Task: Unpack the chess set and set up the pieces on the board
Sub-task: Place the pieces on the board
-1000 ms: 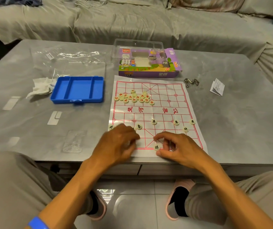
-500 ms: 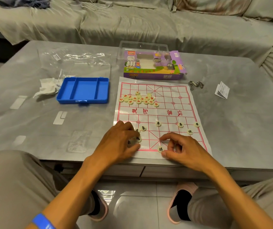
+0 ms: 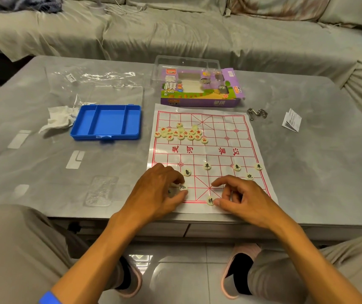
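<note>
A glossy grey stone-look table (image 3: 44,163) under a clear, shiny film fills the middle of the frame, catching soft reflections. At centre lies a thin white board sheet (image 3: 252,154), smooth and slightly sheeny, printed in red, scattered with smooth cream plastic-looking pieces (image 3: 181,133). Left of it sits a matt blue plastic tray (image 3: 106,122) beside crumpled white tissue (image 3: 58,118) and crinkled clear plastic wrap (image 3: 92,82). A printed purple cardboard box (image 3: 199,88) with a clear plastic lid stands above, small metal links (image 3: 257,113) and folded paper (image 3: 292,120) at right. Wrinkled cloth covers the sofa (image 3: 175,29); glossy tiles (image 3: 175,277) below.
</note>
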A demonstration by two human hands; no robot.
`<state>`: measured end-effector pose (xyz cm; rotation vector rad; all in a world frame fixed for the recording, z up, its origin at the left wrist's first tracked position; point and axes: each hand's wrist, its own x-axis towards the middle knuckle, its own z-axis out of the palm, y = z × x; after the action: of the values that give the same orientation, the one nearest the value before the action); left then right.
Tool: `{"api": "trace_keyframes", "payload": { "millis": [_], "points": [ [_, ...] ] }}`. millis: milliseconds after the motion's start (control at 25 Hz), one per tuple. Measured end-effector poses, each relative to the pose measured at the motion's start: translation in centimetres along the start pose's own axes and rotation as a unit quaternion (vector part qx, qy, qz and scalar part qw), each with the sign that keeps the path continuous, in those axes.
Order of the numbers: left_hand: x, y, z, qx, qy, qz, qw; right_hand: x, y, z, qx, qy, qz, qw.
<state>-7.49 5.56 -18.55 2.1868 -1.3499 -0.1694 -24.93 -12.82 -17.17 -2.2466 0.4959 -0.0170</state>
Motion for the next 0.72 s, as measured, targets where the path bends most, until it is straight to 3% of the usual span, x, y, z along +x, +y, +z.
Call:
{"api": "trace_keyframes", "payload": {
  "millis": [280, 520, 720],
  "points": [
    [-0.1, 0.4, 0.4, 0.010, -0.017, 0.022, 1.000, -0.2, -0.2, 0.2, -0.053, 0.020, -0.001, 0.998],
    [0.2, 0.7, 0.9, 0.012, 0.018, -0.005, 1.000, 0.1, -2.1, 1.8, -0.057, 0.098, -0.048, 0.992],
    [0.0, 1.1, 1.1, -0.030, 0.048, 0.053, 0.997, 0.4, -3.7, 3.6, -0.065, 0.124, -0.078, 0.987]
  ]
}}
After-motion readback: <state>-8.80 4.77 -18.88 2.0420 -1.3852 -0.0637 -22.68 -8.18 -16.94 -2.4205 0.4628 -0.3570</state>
